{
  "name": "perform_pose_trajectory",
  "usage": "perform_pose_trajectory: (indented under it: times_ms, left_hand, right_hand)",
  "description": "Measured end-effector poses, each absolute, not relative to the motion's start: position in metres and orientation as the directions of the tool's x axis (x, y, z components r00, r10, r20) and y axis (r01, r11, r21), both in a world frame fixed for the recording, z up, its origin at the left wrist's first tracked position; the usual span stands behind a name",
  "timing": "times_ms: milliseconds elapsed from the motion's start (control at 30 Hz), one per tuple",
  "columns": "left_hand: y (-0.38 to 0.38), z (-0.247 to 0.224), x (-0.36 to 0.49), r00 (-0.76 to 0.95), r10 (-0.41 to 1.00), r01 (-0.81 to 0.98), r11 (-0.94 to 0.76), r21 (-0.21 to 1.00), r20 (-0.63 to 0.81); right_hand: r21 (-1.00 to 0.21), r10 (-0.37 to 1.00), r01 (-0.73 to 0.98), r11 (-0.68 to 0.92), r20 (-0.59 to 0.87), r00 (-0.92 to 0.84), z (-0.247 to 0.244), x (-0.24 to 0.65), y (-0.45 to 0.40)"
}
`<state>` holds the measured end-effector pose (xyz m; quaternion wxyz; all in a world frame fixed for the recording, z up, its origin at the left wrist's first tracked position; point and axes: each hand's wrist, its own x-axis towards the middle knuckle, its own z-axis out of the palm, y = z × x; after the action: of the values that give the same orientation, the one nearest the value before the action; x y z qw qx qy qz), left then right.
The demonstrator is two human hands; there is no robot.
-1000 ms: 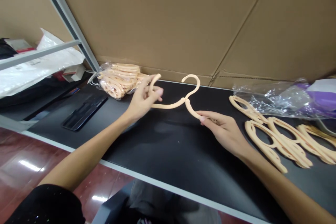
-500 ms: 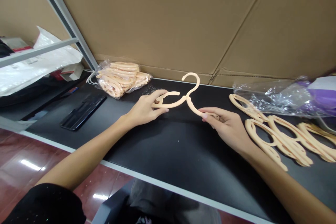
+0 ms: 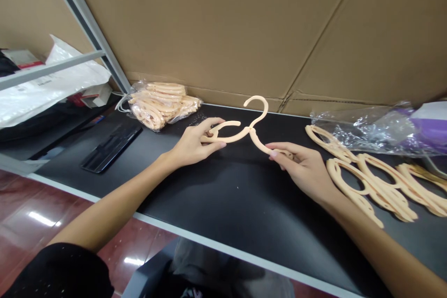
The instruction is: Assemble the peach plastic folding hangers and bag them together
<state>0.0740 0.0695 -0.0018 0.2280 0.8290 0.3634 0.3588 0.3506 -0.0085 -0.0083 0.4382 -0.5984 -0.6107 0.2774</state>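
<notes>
A cream-coloured folding clothes hanger (image 3: 236,138) is held above the black tabletop, its curved hook pointing up and its two arms angled at the central joint. My left hand (image 3: 195,144) grips the end of the left arm between thumb and fingers. The right arm's end is pinched by my right hand (image 3: 302,163), which hides part of it. To the right of that hand, several folded hangers (image 3: 382,193) of the same colour lie on the table.
A clear bag of cream hangers (image 3: 160,102) sits at the back left, near a dark phone (image 3: 111,149). Crumpled clear plastic (image 3: 363,125) and a purple package (image 3: 429,130) are at the right. Behind stands a cardboard wall (image 3: 216,23); a metal frame (image 3: 87,23) rises at left.
The hanger's hook has shifted very slightly to the right. Both hands keep the same hold on the two arms.
</notes>
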Motion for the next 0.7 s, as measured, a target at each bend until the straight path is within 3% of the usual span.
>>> perform_pose_trajectory:
  times_ms: [167, 400, 567, 700]
  left_hand:
    - [0.072, -0.002, 0.077, 0.423, 0.809, 0.341, -0.560, 0.755, 0.409]
    - [0.081, 0.003, 0.078, 0.340, 0.882, 0.064, -0.369, 0.927, 0.327]
    - [0.086, 0.006, 0.074, 0.187, 0.948, -0.088, -0.246, 0.965, 0.258]
    - [0.090, 0.008, 0.070, 0.081, 0.980, -0.156, -0.170, 0.973, 0.184]
  right_hand:
    - [-0.841, 0.976, 0.522, 0.139, 0.207, 0.074, -0.011, 0.350, -0.009]
    - [-0.849, 0.977, 0.508, 0.148, 0.206, 0.061, -0.011, 0.352, -0.008]
    - [-0.936, 0.979, 0.316, 0.152, 0.186, 0.081, -0.009, 0.354, -0.005]
    - [-0.940, 0.977, 0.307, 0.146, 0.186, 0.104, -0.008, 0.355, -0.003]
